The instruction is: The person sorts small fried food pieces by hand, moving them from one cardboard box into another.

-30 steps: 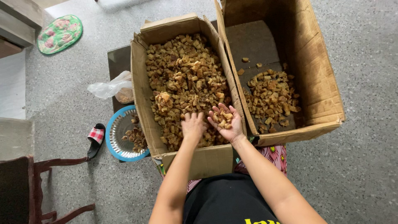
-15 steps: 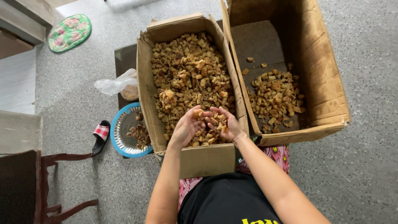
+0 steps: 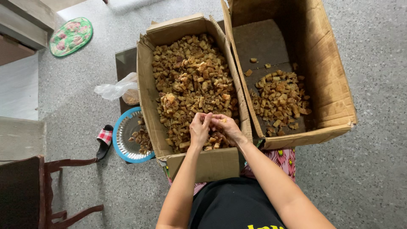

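The grey speckled floor (image 3: 373,169) carries two open cardboard boxes side by side. The right box (image 3: 335,85) is the bigger and mostly bare inside, with a low heap of brown chunks (image 3: 280,99) towards its near end. The left box (image 3: 146,97) is filled almost wall to wall with the same chunks (image 3: 190,80). A dark chair (image 3: 25,191) stands at the lower left. Left of the left box lie a blue-rimmed plate (image 3: 123,140) with a few pieces on it, a clear plastic bag (image 3: 114,90), a checked slipper (image 3: 104,138) and, further off, a green floral mat (image 3: 70,36).

Both hands meet over the near end of the left box. The left hand (image 3: 199,130) is curled narrow, fingertips touching those of the right hand (image 3: 227,127), which cups a small clump of chunks (image 3: 217,138) just above the pile.
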